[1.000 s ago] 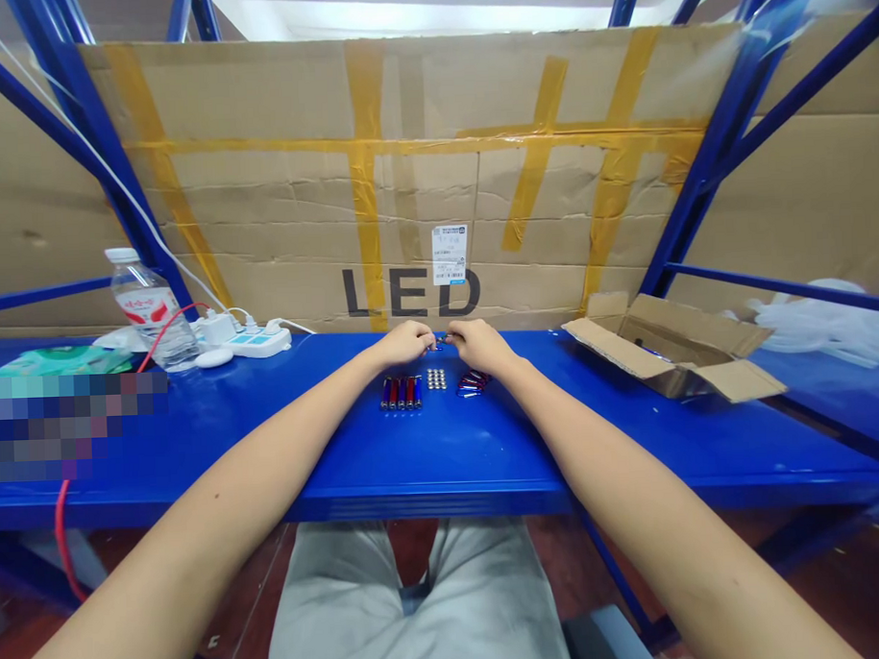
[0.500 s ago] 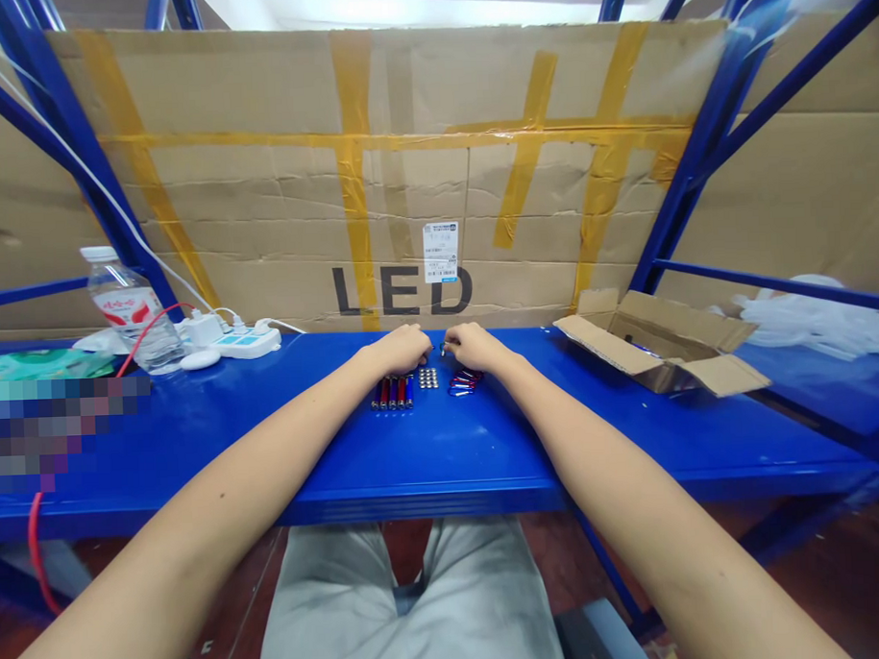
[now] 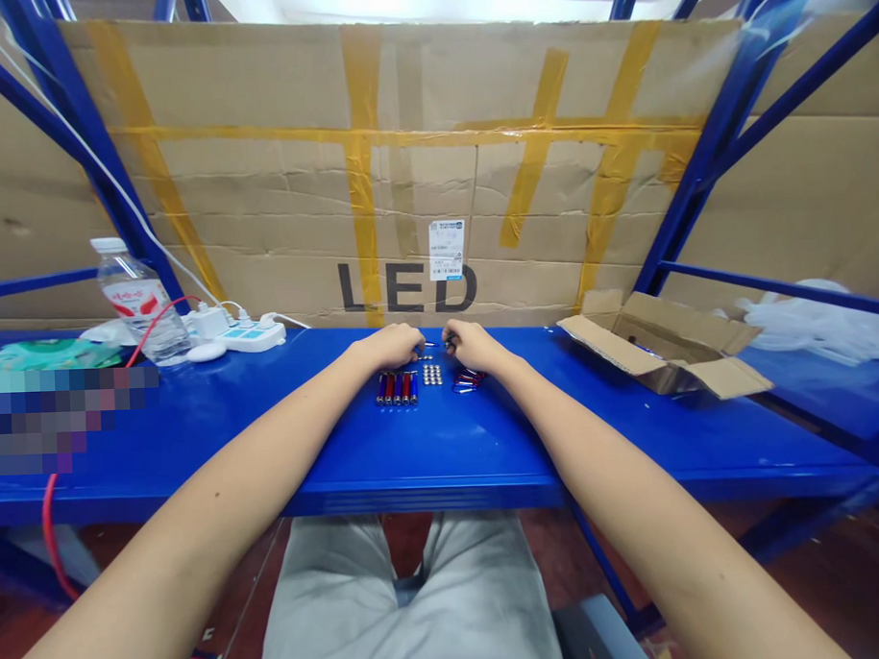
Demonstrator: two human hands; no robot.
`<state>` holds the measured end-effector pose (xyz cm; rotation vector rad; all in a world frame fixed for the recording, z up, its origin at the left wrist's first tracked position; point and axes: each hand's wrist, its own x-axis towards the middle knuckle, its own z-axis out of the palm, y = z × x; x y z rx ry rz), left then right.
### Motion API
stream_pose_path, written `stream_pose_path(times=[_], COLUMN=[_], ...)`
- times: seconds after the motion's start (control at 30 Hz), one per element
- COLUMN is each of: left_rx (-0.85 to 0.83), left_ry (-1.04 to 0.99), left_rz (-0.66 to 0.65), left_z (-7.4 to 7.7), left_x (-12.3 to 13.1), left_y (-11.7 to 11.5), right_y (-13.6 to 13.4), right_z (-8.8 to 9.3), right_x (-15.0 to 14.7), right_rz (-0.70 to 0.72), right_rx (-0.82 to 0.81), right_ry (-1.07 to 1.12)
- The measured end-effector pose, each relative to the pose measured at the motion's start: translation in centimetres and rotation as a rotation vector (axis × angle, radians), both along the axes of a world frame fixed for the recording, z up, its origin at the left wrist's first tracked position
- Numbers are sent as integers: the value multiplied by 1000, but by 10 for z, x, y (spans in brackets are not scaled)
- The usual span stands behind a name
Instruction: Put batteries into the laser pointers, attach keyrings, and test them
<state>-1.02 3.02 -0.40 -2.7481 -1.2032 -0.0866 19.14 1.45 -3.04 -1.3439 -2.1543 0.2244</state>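
Note:
My left hand (image 3: pixel 399 345) is closed, its fingertips pinched low over the blue table beside a few small silver pieces (image 3: pixel 427 357). Whether anything sits in that pinch is hidden. Across a narrow gap, my right hand (image 3: pixel 470 346) has its fingers closed around a small dark piece (image 3: pixel 450 340), too small to name. Nearer to me, several red and blue metal tubes (image 3: pixel 396 389) lie side by side in a row. Right of them, small round silver discs like button cells (image 3: pixel 432 375) form a neat grid. Red and blue carabiner clips (image 3: pixel 468 380) lie below my right hand.
An open cardboard box (image 3: pixel 656 346) stands on the right with its flaps spread. At the left are a water bottle (image 3: pixel 140 306), a white power strip (image 3: pixel 256 334) and a red cable (image 3: pixel 51 521). A large cardboard sheet (image 3: pixel 283 200) walls off the back.
My left hand has drawn slightly left and down, uncovering small silver pieces beside its fingertips. My right hand stays nearly in place. The whole view has shifted a little.

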Motion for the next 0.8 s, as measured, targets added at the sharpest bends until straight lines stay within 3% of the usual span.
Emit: stream_pose_path(times=[0.1, 0.2, 0.8], left_rx=[54, 72, -150], left_ry=[6, -112, -310], left_rz=[18, 39, 2], left_z=[2, 2, -9], left_x=[-2, -2, 5], left_y=[-2, -1, 7], right_y=[-2, -3, -15], right_z=[2, 3, 9], right_x=[-2, -2, -12], right_rz=[44, 95, 183], right_rx=[17, 21, 0], right_ry=[17, 4, -130])
